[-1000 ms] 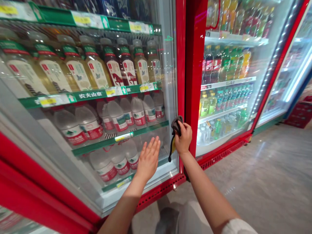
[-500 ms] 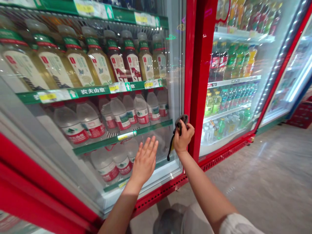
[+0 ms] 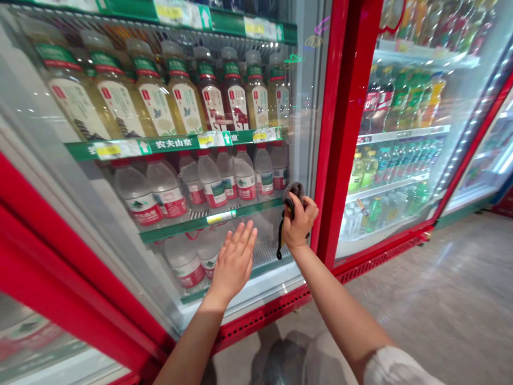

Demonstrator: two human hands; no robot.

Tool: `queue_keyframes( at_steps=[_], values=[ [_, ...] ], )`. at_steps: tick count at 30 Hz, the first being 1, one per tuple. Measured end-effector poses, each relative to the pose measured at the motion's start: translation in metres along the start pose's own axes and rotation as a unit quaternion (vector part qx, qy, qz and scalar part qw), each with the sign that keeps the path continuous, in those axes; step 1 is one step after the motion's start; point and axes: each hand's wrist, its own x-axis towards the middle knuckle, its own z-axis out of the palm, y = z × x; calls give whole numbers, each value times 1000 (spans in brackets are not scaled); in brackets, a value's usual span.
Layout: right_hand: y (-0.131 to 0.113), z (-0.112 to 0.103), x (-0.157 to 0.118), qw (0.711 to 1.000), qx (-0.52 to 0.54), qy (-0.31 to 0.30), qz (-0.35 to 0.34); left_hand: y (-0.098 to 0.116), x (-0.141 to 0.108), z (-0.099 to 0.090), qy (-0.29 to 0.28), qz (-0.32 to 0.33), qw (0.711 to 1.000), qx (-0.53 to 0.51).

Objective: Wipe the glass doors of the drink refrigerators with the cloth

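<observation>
Grey cloth [image 3: 295, 189], right of centre, sits in my curled right hand [image 3: 298, 222]; my left hand [image 3: 233, 264] is flat, empty; I should grip snugly.

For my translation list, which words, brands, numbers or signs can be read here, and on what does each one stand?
"农夫山泉": green shelf strip
"泉": same strip, farther right
White up arrows: same strip
Too small or blurred: price tags, upper bottles, lower bottles, next fridge's bottles
</observation>
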Motion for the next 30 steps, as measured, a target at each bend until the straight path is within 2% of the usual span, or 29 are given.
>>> queue_keyframes(
  at_steps=[3, 6, 7, 9, 11, 13, 15, 17, 21, 23, 25, 28, 30],
  values=[
    [-16, -1, -24, 996, 20, -43, -81, -6, -7, -2, -4, -4, 1000, 8],
    [-6, -16, -48, 983, 49, -86, -157, -11, -17, -3, -15, -14, 1000, 17],
    [0, -20, -50, 982, 53, -86, -157, -12, -21, -3, -17, -17, 1000, 20],
    [5, -21, -42, 991, 47, -57, -114, -15, -28, -5, -20, -21, 999, 25],
    [-3, -14, -29, 998, 37, -17, -52, -19, -34, -7, -24, -24, 999, 29],
    [-20, -4, -20, 999, 42, -4, -26, -22, -39, -9, -22, -30, 999, 31],
    [-37, 2, -26, 997, 55, -20, -55, -26, -42, -10, -16, -35, 999, 33],
    [-44, 1, -45, 991, 62, -45, -113, -28, -45, -11, -6, -36, 999, 35],
    [-24, -19, -78, 974, 62, -94, -197, -30, -51, -14, 17, -41, 998, 38],
    [-17, -25, -77, 975, 66, -114, -177, -31, -55, -16, 23, -45, 998, 39],
    [-23, -22, -64, 985, 74, -101, -118, -31, -59, -17, 23, -49, 998, 41],
    [-57, -8, -46, 994, 82, -53, -52, -33, -64, -18, 24, -62, 997, 48],
    [-79, -1, -48, 992, 85, -57, -71, -35, -66, -19, 26, -72, 996, 54]
  ],
)
